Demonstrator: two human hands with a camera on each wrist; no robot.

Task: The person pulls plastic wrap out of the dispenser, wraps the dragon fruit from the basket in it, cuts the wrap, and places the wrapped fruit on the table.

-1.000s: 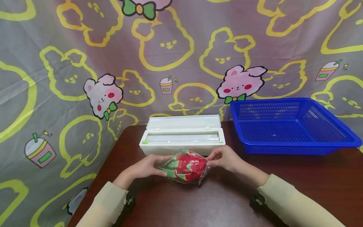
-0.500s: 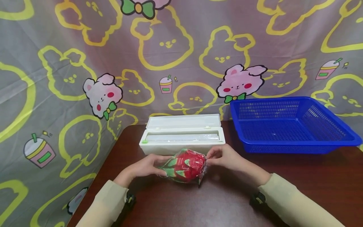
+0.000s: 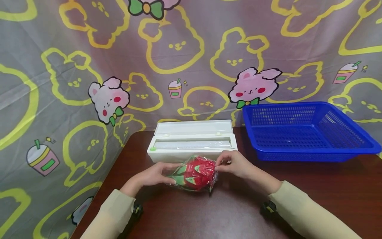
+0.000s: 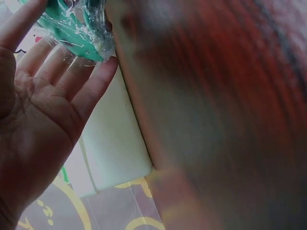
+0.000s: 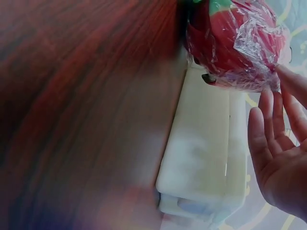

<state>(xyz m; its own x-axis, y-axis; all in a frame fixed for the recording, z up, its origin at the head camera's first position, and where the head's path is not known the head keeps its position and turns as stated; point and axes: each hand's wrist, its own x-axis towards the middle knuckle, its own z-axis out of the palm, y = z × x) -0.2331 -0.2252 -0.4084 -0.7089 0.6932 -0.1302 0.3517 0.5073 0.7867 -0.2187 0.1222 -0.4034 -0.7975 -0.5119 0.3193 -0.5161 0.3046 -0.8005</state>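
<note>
A red and green dragon fruit [image 3: 195, 174], wrapped in clear plastic wrap [image 5: 256, 40], lies on its side between the two hands, in front of the white box. The left hand [image 3: 150, 174] holds its green end between thumb and fingers; in the left wrist view the palm [image 4: 41, 112] faces the camera and the fingers reach behind the green tips. At the red end, the right hand [image 3: 237, 164] pinches the gathered wrap between thumb and fingertips. The right wrist view shows the bunched film at those fingertips [image 5: 278, 79], with the other fingers spread loosely.
Just behind the fruit stands a white cling film dispenser box [image 3: 191, 156], its lid [image 3: 194, 128] raised and a film roll [image 3: 192, 145] inside. A blue plastic basket [image 3: 298, 156] sits at the back right of the brown table [image 3: 226, 215]. A patterned cloth hangs behind.
The right hand has shifted slightly left and up, with its fingertips on the wrap. The fruit's red end has turned a little. The left hand stays in place.
</note>
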